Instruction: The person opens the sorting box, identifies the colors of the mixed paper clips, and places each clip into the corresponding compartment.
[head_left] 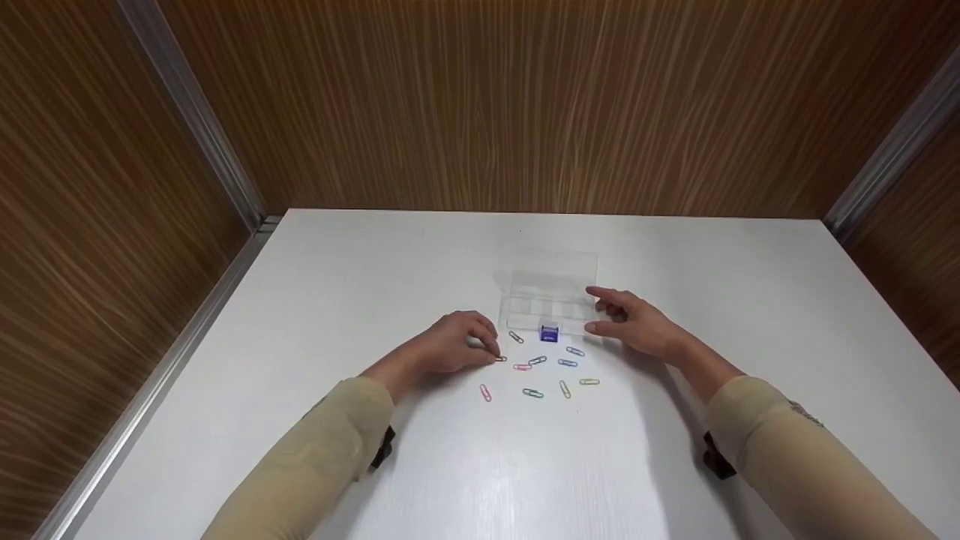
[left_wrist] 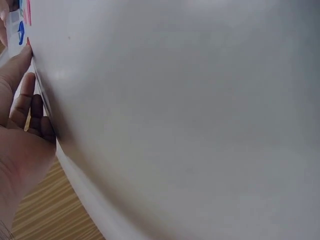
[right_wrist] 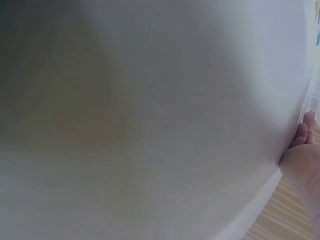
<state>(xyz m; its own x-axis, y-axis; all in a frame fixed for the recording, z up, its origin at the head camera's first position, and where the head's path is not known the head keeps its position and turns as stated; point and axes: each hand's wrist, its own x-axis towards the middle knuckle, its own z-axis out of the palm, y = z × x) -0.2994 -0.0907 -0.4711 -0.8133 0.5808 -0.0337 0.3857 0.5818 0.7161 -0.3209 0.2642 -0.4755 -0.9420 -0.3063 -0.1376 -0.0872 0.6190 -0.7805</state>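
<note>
Open divided clear box (head_left: 555,303), paperclips (head_left: 568,363) outside

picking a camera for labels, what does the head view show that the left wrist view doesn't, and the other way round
Only the head view: both beige sleeves, two yellow paper clips and the metal corner strips.

Only the left wrist view: the heel of the left hand's palm and the inner sides of its fingers.

Both share: the left hand with a paper clip at its fingertips, pink clips, a blue clip, the white table and wood-grain surfaces beyond it.
</note>
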